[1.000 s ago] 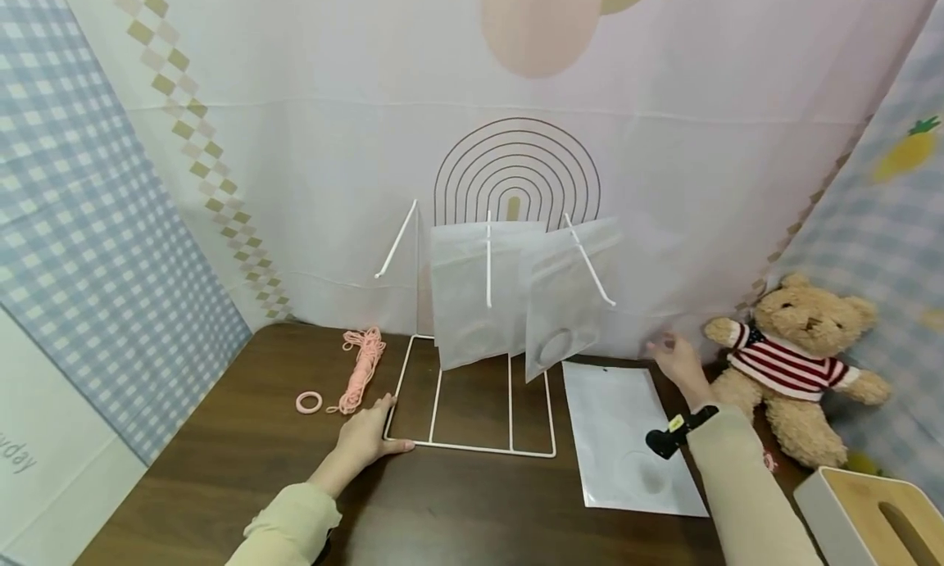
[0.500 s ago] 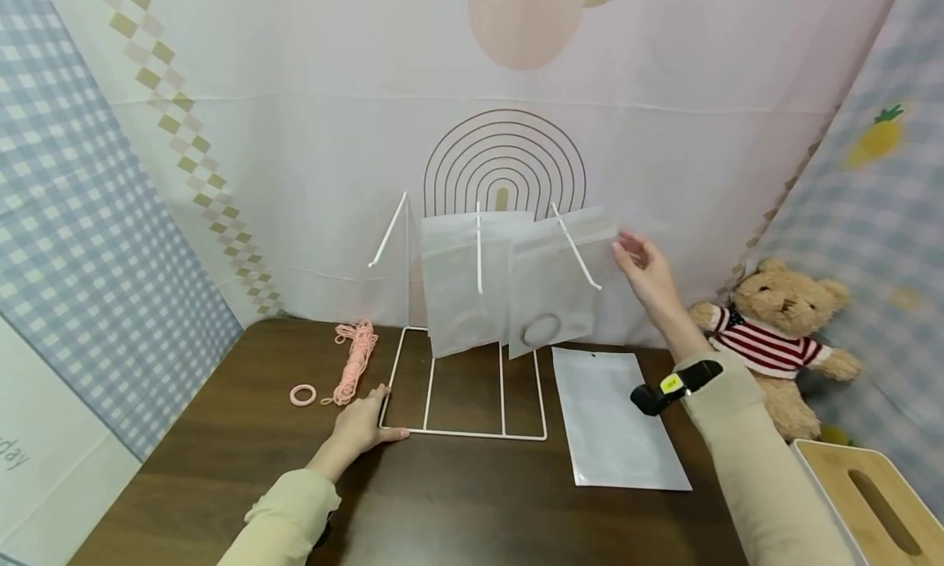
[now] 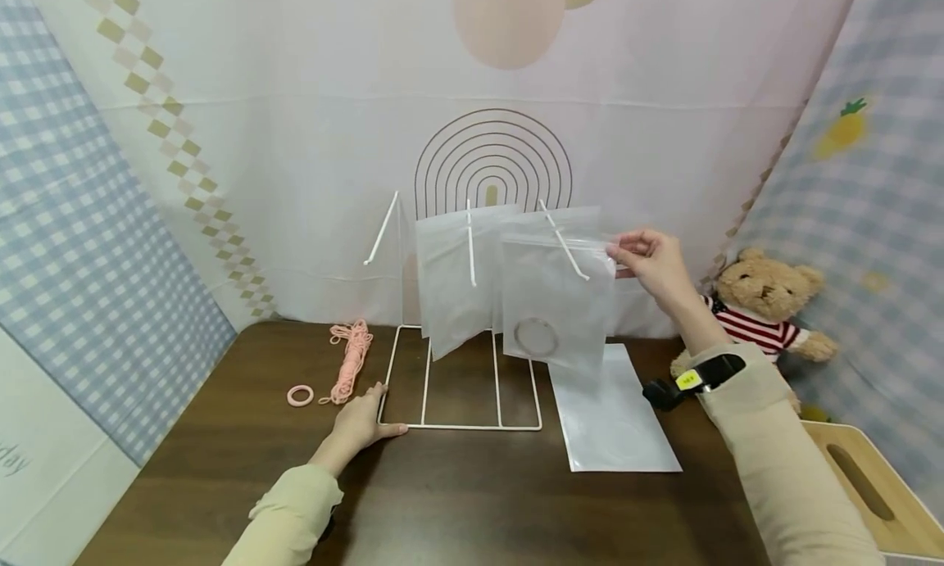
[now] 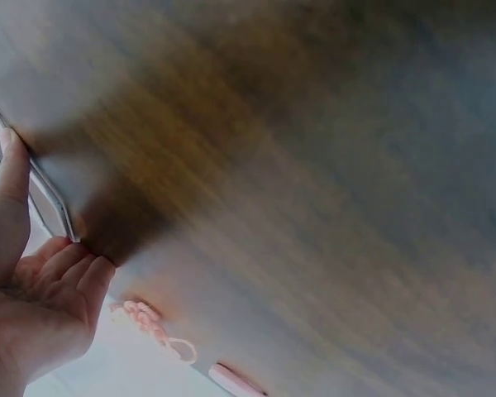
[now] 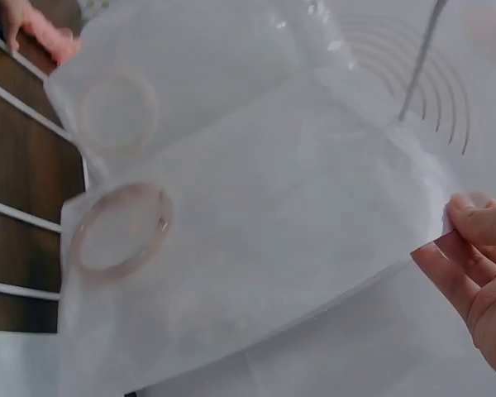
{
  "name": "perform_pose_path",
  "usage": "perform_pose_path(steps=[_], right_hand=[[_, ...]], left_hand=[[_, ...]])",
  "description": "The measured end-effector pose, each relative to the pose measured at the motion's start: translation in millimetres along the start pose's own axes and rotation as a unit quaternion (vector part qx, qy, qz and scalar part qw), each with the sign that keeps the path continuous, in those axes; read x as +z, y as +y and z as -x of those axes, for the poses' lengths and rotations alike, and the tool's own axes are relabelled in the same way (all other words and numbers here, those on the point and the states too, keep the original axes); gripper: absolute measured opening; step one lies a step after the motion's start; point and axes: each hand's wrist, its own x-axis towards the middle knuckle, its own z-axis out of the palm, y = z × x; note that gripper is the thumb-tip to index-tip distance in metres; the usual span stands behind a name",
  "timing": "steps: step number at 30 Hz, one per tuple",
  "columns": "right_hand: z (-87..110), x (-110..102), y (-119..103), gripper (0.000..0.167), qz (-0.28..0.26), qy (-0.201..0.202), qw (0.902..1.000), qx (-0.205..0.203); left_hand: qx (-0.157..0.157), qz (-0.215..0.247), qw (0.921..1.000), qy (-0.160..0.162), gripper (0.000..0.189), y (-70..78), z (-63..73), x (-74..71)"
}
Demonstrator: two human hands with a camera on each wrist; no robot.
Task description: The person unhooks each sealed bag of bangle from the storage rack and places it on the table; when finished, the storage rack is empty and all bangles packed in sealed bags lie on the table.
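My right hand pinches the upper right edge of a translucent zip bag, which hangs from the right prong of a white wire display rack. Inside this bag a round bangle shows in the right wrist view. Another zip bag hangs on the middle prong, also with a faint ring in it. On the left prong nothing hangs. My left hand rests on the rack's front left base corner, thumb along the front bar and fingers at the side bar.
A flat silvery-white bag lies right of the rack. Left of it are a bundle of pink cord and a pink ring. A teddy bear and a wood-topped box stand at the right; a curtain hangs behind.
My right hand has risen from beside the teddy bear to the hanging bag and now pinches its edge. That bag has turned to face forward. The left hand stays at the corner.
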Motion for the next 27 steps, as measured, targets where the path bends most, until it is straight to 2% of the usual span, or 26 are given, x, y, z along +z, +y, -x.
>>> perform_pose_path(steps=[5,12,17,20,24,27], right_hand=[[13.0,-2,-12,0.006,-0.008,-0.006,0.9994,0.033],[39.0,-11,-20,0.007,-0.04,-0.021,0.9955,0.083],[56.6,-18,-23,0.008,-0.085,-0.03,0.9891,0.116],[66.9,-22,-25,0.01,-0.111,-0.038,0.9862,0.117],[83.7,-28,-27,0.016,-0.159,-0.052,0.9811,0.097],[98.1,-33,-28,0.021,-0.216,-0.073,0.9706,0.078]], left_hand=[[0.002,0.001,1.0,-0.007,0.083,-3.1,0.5,0.2],[0.021,-0.008,0.9997,0.008,0.079,-5.6,3.5,-0.4],[0.026,-0.012,0.9996,0.008,0.079,-6.2,3.9,-0.2],[0.026,-0.015,0.9995,0.009,0.08,-6.6,3.1,-0.1],[0.03,-0.014,0.9994,0.008,0.079,-6.6,2.0,-0.1],[0.035,-0.015,0.9993,0.007,0.079,-6.5,0.7,-1.3]])
